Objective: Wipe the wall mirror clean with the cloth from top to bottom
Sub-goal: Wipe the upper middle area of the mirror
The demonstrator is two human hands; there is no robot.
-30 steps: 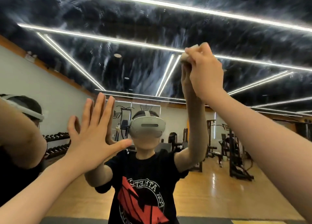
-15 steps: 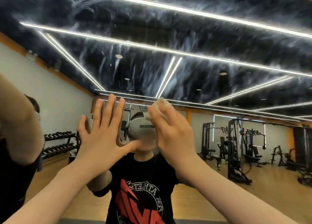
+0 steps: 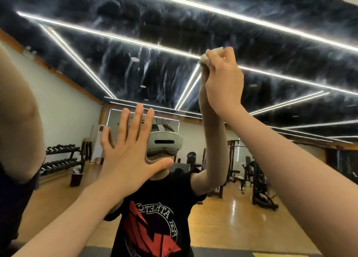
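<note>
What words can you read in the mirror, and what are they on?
"FOR ATHLETIC": roughly this, mirror-reversed, curved round the red design on the black T-shirt reflected in the wall mirror; partly hidden, so uncertain.
White sign on the far gym wall: dark print, too small to read.
Nothing else is readable.

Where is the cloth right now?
In the head view, the cloth is up high right of centre, bunched in the right hand against the mirror.
</note>
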